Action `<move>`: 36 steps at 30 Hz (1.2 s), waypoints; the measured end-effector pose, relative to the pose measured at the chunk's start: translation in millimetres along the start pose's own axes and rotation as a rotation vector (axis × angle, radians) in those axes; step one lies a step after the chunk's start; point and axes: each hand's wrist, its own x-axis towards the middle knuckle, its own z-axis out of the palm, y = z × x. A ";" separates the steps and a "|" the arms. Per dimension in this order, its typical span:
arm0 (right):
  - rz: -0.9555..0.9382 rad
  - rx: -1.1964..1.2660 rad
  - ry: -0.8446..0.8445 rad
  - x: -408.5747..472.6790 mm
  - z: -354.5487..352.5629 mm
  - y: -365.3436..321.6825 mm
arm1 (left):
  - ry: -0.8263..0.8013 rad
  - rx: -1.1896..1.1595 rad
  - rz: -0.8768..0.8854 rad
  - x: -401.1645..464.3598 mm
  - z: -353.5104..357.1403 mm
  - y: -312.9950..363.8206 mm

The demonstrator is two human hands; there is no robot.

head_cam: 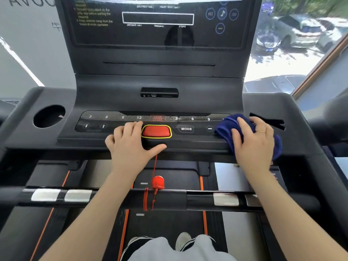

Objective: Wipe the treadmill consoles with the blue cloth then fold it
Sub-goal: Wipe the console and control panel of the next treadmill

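I've got both hands on the console [158,81], standing on the belt [165,219]. R hand [253,140] lies flat on the cloth [225,127], fingers straight and spread, pressing it down, not curled round it. Cloth is bunched at the right end of the button strip [131,122], just right of the minus key [210,128], and it hangs over the front lip; a bit of it shows past the wrist side too. Ring [261,131] on one finger of that hand.

L hand [130,143] is empty, palm down on the front edge w/ fingers relaxed, fingertips by the "12" mark, thumb stretched out under the red stop button [156,131]. Hand sits just left of that button, touching its yellow rim or very near; can't tell which.

MODE key [186,129] is between the stop button and the cloth. Red cord [153,185] drops from below the stop button to a red clip [158,182] and loops on the crossbar [160,199]. Cup holder [49,116] far left. Dark display [158,25] up top, off. Parked cars [297,32] thru the window at right.
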 end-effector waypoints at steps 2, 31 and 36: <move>0.007 -0.009 -0.025 6.8 0.3 -19.8 | -0.005 -0.012 0.020 2.2 -0.2 -1.5; -0.333 0.133 -0.425 22.2 43.1 -278.5 | -0.215 -0.188 -0.132 36.6 -40.3 -150.6; -0.689 0.258 -0.519 7.5 51.2 -338.8 | -0.235 -0.425 -0.136 43.3 -43.9 -181.0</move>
